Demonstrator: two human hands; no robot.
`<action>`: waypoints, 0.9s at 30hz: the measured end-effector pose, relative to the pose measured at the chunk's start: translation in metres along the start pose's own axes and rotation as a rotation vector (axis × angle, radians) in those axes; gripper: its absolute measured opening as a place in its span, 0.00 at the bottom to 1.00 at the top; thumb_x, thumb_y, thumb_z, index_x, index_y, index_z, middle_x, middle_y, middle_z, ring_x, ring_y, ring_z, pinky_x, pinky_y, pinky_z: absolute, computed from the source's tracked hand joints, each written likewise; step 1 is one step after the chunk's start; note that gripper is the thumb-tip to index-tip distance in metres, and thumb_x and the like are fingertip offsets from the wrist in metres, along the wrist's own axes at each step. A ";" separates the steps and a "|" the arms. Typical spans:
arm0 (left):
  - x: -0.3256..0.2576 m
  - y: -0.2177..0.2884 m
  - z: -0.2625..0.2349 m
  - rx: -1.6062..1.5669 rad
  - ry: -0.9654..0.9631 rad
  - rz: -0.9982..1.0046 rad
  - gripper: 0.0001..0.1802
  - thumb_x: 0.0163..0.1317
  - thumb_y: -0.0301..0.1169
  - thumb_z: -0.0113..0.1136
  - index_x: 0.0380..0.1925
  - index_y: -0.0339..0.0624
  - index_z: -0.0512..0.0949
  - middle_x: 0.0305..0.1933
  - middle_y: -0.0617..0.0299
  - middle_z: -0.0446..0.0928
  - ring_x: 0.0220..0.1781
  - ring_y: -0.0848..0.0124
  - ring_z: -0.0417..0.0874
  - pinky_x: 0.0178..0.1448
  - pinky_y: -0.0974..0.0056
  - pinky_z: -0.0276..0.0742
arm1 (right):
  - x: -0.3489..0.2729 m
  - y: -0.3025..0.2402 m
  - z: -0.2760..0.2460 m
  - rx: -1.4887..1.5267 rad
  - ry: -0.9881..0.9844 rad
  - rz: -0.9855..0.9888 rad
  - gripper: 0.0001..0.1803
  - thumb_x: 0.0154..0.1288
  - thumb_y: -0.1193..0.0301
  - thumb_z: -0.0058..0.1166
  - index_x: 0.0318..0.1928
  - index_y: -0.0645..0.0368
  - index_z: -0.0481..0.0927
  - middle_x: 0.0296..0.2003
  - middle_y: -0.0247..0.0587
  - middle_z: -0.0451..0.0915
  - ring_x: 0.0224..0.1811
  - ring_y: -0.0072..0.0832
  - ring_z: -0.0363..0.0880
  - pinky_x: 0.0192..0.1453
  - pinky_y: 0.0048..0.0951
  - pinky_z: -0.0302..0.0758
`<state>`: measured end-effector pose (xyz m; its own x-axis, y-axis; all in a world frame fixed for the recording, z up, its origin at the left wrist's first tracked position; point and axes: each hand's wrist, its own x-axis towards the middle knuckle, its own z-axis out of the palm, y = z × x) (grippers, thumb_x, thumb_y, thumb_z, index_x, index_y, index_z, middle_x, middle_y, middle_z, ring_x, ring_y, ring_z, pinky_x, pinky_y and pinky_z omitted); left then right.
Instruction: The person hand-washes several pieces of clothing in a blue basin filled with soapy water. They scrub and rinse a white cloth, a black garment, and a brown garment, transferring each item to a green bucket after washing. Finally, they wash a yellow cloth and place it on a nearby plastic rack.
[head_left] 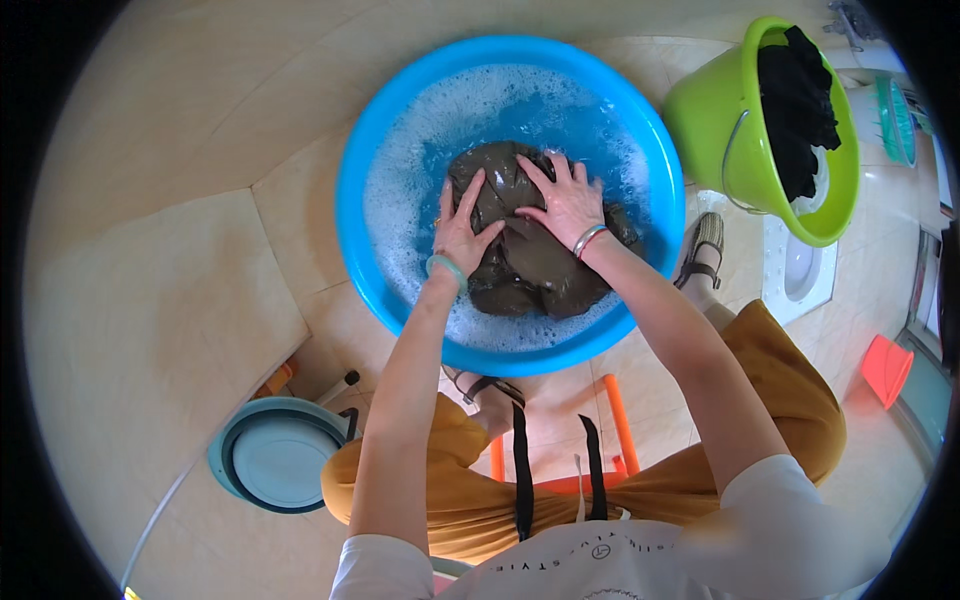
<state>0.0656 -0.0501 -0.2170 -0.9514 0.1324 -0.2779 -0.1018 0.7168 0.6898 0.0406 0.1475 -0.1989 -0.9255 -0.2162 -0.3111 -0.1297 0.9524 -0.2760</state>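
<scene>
- Here, we have the dark brown cloth [560, 265] bunched near the middle of the blue basin [357, 210], soaked and glossy, partly above the soapy water [405, 160].
- Our left hand [461, 238] lies spread on the cloth's left side; our right hand [574, 207] rests on its upper right, thumb and fingers also apart. Neither is clenched, and we see no fold pinched; how hard they press, we cannot tell.
- If we bear down on one side only, the slick bundle could slide toward the rim and push suds over the edge.
- Water spilled on the floor [560, 388] could make our right sandal [709, 235], just beside the basin's right edge, lose its footing.
- The pale green bangle [447, 267] on our left wrist could snag a loose fold if we drag that hand across.
- Beyond the basin's right edge, a knock could tip the lime green bucket [705, 115] and drop its black cloth [790, 110].
</scene>
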 end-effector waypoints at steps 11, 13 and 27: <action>0.031 -0.049 0.047 -0.739 -0.033 -0.374 0.35 0.63 0.32 0.59 0.70 0.54 0.58 0.67 0.55 0.65 0.64 0.62 0.69 0.64 0.61 0.68 | 0.068 0.023 0.066 0.355 -0.277 0.185 0.31 0.65 0.60 0.51 0.68 0.43 0.60 0.62 0.55 0.64 0.61 0.53 0.69 0.46 0.50 0.80; 0.036 -0.005 0.046 -0.857 -0.040 -0.720 0.35 0.65 0.49 0.57 0.67 0.46 0.61 0.62 0.57 0.71 0.61 0.65 0.73 0.63 0.61 0.69 | 0.062 0.055 0.079 0.731 -0.066 0.198 0.23 0.63 0.59 0.54 0.58 0.46 0.70 0.54 0.47 0.73 0.56 0.44 0.73 0.50 0.44 0.77; 0.002 0.116 -0.020 -1.931 -0.153 -0.242 0.31 0.64 0.36 0.59 0.67 0.56 0.61 0.61 0.50 0.68 0.55 0.61 0.76 0.55 0.55 0.79 | -0.083 -0.071 -0.074 0.399 0.447 -0.455 0.12 0.48 0.56 0.64 0.23 0.46 0.77 0.40 0.26 0.70 0.44 0.32 0.67 0.42 0.38 0.66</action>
<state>0.0458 0.0195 -0.1244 -0.8525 0.2872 -0.4368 -0.4367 -0.8506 0.2929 0.1000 0.1138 -0.0867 -0.8788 -0.3807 0.2876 -0.4735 0.6212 -0.6244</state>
